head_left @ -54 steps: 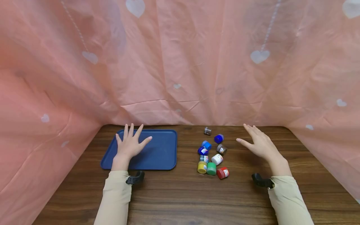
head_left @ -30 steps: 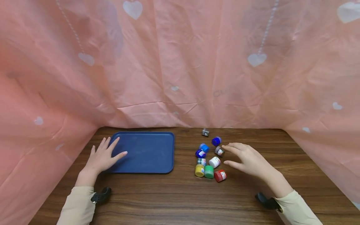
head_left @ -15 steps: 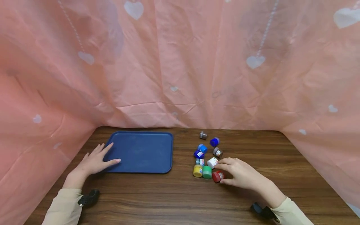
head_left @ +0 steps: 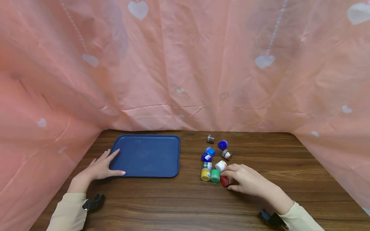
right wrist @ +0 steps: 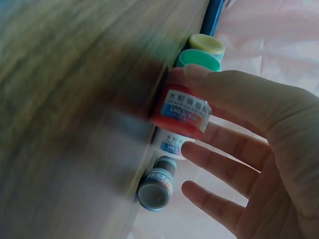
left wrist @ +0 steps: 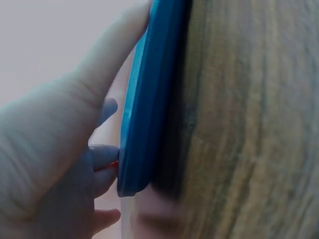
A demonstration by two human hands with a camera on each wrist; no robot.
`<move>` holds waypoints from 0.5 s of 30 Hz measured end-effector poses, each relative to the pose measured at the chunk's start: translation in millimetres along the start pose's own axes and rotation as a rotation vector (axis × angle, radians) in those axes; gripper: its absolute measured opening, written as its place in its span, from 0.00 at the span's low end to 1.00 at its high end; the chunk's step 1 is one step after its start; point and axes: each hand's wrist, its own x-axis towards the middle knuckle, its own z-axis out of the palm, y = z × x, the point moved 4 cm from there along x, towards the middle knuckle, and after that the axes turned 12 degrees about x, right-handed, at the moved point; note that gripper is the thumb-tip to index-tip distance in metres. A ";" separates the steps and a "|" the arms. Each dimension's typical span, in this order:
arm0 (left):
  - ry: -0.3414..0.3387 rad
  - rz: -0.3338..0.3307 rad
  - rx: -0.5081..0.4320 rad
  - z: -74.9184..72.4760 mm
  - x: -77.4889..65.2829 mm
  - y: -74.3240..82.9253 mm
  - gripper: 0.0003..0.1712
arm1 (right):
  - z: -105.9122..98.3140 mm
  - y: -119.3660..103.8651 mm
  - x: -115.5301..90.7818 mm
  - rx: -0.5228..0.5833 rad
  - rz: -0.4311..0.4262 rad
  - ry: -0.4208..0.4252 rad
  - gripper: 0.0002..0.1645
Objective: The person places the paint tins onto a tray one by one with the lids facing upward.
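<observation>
My right hand [head_left: 245, 179] is at the near right of the paint jars, its thumb and index finger around the red paint jar [right wrist: 180, 112], which lies on its side on the table. In the right wrist view the thumb touches the red jar's end, and the other fingers stretch past it. The green jar [head_left: 215, 176] and white jar [head_left: 221, 166] sit close beside it. My left hand [head_left: 98, 168] lies at the near left corner of the blue tray [head_left: 147, 157], fingers spread. In the left wrist view its thumb touches the tray's rim [left wrist: 149, 109].
Left of the green jar stands a yellow jar [head_left: 205, 175], with a small teal-labelled jar [head_left: 207, 165] behind it. Farther back lie blue jars [head_left: 210, 151] and grey-brown jars [head_left: 226, 155]. A pink curtain [head_left: 185, 80] encloses the wooden table [head_left: 173, 205] at the back and sides.
My right hand has come left and nearer, down to the red jar, its fingers closing around it. My left hand has shifted left and nearer, from above the tray to its corner.
</observation>
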 end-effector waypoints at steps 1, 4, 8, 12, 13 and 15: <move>-0.002 0.007 -0.001 0.1 -0.7 -0.1 0.66 | 0.4 -0.5 0.2 -0.003 -0.002 0.000 0.25; -0.001 0.016 -0.003 -0.2 -1.7 1.0 0.66 | 0.7 -1.8 1.1 -0.017 -0.014 0.013 0.24; 0.002 0.017 0.018 -1.0 -1.6 6.8 0.67 | 1.1 -3.2 1.5 -0.024 -0.029 0.026 0.22; -0.005 0.018 0.046 0.1 -0.6 16.0 0.68 | 2.1 -3.6 1.0 -0.006 -0.032 0.015 0.21; -0.007 0.019 0.053 0.2 -0.4 18.8 0.68 | 2.2 -3.2 0.7 -0.003 -0.032 0.013 0.21; -0.010 0.019 0.061 0.1 -0.1 24.7 0.67 | 2.0 -2.4 0.6 0.000 -0.035 0.015 0.21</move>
